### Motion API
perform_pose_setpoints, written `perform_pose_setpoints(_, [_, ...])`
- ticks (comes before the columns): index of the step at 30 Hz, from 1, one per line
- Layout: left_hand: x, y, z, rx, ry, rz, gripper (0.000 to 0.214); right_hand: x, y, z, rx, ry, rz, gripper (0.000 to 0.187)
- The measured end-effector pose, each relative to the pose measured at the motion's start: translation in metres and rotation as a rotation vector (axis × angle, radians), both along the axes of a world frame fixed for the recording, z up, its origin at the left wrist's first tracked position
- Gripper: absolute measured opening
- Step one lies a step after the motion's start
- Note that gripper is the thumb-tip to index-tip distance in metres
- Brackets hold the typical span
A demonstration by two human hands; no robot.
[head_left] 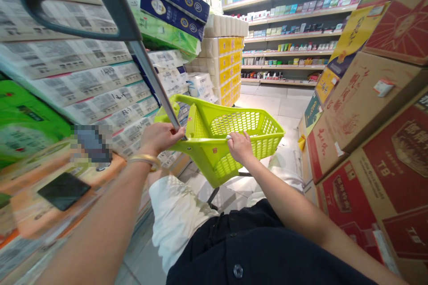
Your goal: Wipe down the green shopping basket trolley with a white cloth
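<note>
A lime-green shopping basket [219, 153] with perforated sides stands tilted in front of my legs. Its grey metal handle pole [157, 80] rises to the upper left and ends in a dark grey grip [90, 31]. My left hand [161, 138], with a gold bangle at the wrist, is closed around the basket's rim at the foot of the pole. Over the near long rim curl the fingers of my right hand [240, 148]; a small white bit shows at its fingertips, too small to name. Inside the basket a green flap [197, 122] stands up, and no goods are visible there.
Stacked tissue packs [100, 84] line the left side, with a dark flat object [63, 190] lying on orange packs. Red and brown cartons [368, 98] are piled on the right. Shelves of small boxes [290, 31] cross the back. Pale floor tiles [267, 98] run between.
</note>
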State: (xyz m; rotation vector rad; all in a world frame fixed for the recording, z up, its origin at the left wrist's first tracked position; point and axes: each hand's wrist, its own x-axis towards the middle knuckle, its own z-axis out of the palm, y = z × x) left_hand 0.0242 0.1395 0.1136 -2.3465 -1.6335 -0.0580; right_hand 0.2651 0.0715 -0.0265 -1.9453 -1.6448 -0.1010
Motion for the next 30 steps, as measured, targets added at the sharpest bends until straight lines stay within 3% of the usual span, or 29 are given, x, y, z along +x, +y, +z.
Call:
perform_pose_setpoints(5, [0.001,-0.001,0.000,0.002,-0.020,0.005,0.074,0.041,-0.003,-0.012,-0.009,-0.005,-0.140,0.025])
perform_pose_setpoints(8, [0.001,0.000,0.000,0.005,-0.008,0.006,0.073,0.048,-0.002,-0.014,-0.013,0.008,-0.200,0.027])
perform_pose_setpoints(11, [0.001,0.000,-0.001,0.003,0.008,0.001,0.075,0.032,0.001,-0.010,-0.016,0.038,-0.206,0.028])
perform_pose_setpoints(17, [0.000,0.000,-0.002,0.008,0.034,0.010,0.076,-0.029,0.006,0.005,0.031,0.093,-0.045,0.024])
perform_pose_setpoints(21, [-0.002,0.000,-0.001,0.006,0.032,0.011,0.075,-0.043,0.005,0.009,0.069,0.081,0.040,0.021])
perform_pose_setpoints(25, [-0.001,0.000,0.000,0.000,0.013,0.012,0.074,-0.023,0.000,0.003,0.065,0.046,0.057,0.023])
perform_pose_setpoints(30, [0.000,0.000,0.000,-0.001,-0.018,0.016,0.073,0.021,-0.003,-0.012,0.036,0.016,-0.081,0.025])
